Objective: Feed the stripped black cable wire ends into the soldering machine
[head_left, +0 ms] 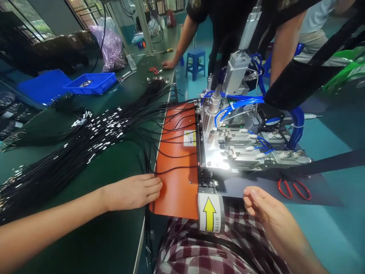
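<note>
My left hand [139, 192] lies at the left edge of the orange guard plate [175, 194], its fingers closed over a thin black cable. A tiny brassy tip shows by the index finger; the rest of the grip is hidden. Several black cables [178, 156] run across the plate into the metal machine [211, 129], which has cylinders and blue air hoses. Right of a yellow arrow label [210, 213], my right hand [265, 209] hovers with thumb and fingers pinched together. Whatever may be between those fingertips cannot be made out.
A large bundle of black cables [76, 144] with shiny ends covers the green table [114, 236]. Red-handled scissors [293, 189] lie on the machine's dark base. Further back are a blue tray [91, 85], a bag of parts [111, 49] and a standing person leaning on the table.
</note>
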The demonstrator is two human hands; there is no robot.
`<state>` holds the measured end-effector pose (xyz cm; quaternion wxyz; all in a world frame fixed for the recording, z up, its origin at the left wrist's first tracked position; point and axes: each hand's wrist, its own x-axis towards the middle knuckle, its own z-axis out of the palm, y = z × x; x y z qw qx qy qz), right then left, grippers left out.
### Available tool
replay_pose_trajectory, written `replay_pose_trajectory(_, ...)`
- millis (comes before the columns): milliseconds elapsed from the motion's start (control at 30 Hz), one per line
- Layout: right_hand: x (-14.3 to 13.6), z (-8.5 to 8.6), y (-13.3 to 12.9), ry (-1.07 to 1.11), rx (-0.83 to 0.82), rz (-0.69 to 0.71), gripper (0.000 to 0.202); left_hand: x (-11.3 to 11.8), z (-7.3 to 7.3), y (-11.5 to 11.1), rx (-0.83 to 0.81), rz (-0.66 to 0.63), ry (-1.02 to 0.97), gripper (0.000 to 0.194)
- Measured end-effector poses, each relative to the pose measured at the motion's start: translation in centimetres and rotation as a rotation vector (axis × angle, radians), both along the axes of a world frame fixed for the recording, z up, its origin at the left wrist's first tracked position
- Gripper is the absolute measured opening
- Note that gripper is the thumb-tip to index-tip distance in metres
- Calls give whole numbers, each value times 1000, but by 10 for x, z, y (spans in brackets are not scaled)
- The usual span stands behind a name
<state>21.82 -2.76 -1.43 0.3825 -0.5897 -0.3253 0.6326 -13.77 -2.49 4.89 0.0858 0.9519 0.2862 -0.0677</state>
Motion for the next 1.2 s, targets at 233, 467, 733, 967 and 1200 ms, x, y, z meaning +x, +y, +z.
replay_pose_trajectory(233,-2,2,-3,32,53,26,29,56,-18,4,216,11,-197,24)
replay_pose_trajectory(467,-6,-3,2,148,18,-26,32,124,-33,3,137,93,-342,25)
replay_pose_trajectory(733,-11,-2,-3,218,177,217,44,90,-42,-19,252,334,-480,22)
replay_pose_trajectory(967,-25,18,-3,27,188,199,9,112,-26,-17,66,452,-448,18)
replay_pose_trajectory(1200,-20,23,-8,7,237,186,9,161,-4,8,-602,598,-609,17)
